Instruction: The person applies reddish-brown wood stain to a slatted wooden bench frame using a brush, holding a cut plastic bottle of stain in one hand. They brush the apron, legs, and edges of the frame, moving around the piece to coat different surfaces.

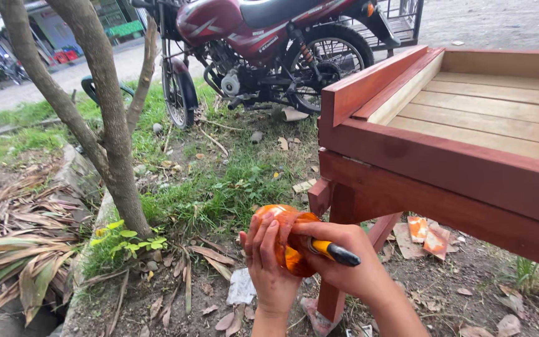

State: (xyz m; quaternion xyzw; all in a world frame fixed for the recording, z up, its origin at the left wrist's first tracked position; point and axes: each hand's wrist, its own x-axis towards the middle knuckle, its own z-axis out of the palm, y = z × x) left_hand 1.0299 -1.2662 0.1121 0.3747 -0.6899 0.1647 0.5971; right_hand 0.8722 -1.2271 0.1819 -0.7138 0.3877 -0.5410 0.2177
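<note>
Outdoors: orange container (285, 240) gripped by left hand (268, 262); yellow-handled tool (334, 251) clenched in right hand (347, 262), red wooden frame (444, 181) just above.

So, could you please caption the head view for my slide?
Left hand and right hand hold an orange plastic container and yellow-black tool handle.

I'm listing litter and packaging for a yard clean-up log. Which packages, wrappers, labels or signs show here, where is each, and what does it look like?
Plastic container: orange, translucent, cupped in the left hand, right hand alongside.
Torn wrapper: orange and white, on the soil under the red wooden frame.
Crumpled scrap: whitish, on the ground beside the left wrist.
Signboard: green, rectangular, on a far building.
</note>
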